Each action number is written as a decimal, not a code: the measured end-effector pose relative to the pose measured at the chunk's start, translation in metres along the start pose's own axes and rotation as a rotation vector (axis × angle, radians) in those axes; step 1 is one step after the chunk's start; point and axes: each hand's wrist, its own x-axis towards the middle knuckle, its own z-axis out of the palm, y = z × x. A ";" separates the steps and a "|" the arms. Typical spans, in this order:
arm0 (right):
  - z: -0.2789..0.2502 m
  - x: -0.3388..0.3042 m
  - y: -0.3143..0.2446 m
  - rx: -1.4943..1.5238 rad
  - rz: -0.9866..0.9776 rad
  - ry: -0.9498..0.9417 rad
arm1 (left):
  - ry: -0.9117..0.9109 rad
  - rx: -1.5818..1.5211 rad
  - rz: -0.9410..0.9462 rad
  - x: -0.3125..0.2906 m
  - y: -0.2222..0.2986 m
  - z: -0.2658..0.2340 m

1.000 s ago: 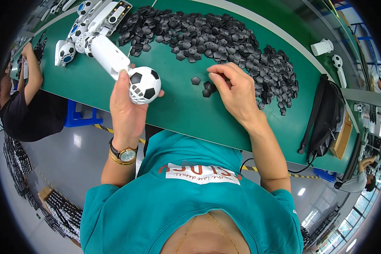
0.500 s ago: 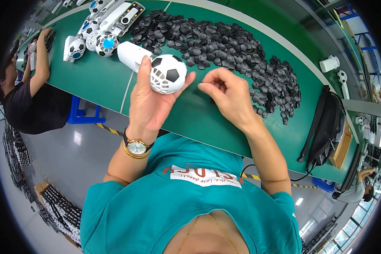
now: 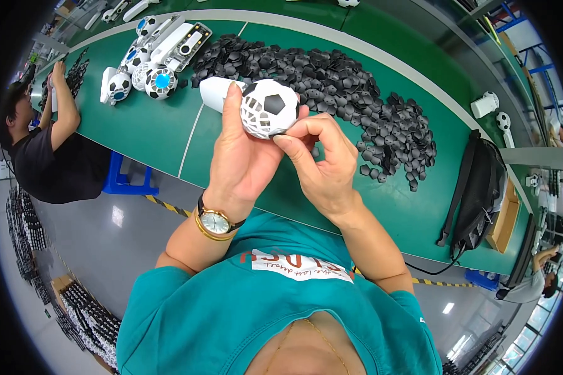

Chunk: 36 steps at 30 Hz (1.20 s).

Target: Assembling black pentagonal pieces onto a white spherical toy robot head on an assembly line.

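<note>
My left hand (image 3: 243,147) is closed around a white football-shaped head (image 3: 271,107) with black pentagon patches and an open lattice on one side. A white rounded body (image 3: 221,94) extends from the ball toward the left, past my thumb. My right hand (image 3: 322,162) pinches at the ball's lower right edge, thumb and forefinger together. A sliver of a small black piece (image 3: 276,135) shows at these fingertips; its shape is mostly hidden. Beyond both hands spreads a long heap of black pentagonal pieces (image 3: 319,75).
Several white football-headed devices (image 3: 161,82) lie at the far left of the green table (image 3: 141,128). A black bag (image 3: 478,187) rests at the right beside a cardboard box (image 3: 504,215). A co-worker (image 3: 59,144) sits at the left near a blue stool (image 3: 128,175).
My right hand has moved left and down to the ball, its fingertips now touching the ball's edge. My left hand has carried the football-headed device slightly right.
</note>
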 end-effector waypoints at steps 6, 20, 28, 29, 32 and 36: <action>-0.002 0.005 0.000 -0.048 -0.056 0.014 | -0.010 -0.014 -0.006 0.001 -0.002 0.002; -0.003 0.011 0.008 -0.107 -0.120 -0.025 | -0.017 0.028 0.119 -0.009 -0.005 0.005; -0.017 0.024 -0.009 -0.042 -0.253 -0.349 | -0.025 0.033 0.035 -0.033 0.001 0.008; -0.020 0.026 -0.014 -0.032 -0.222 -0.398 | -0.038 0.018 0.005 -0.036 0.001 0.007; -0.024 0.034 -0.017 -0.023 -0.129 -0.488 | -0.058 -0.019 -0.087 -0.034 0.003 0.004; -0.022 0.027 -0.008 -0.047 -0.209 -0.392 | -0.115 0.046 -0.171 -0.034 0.006 0.007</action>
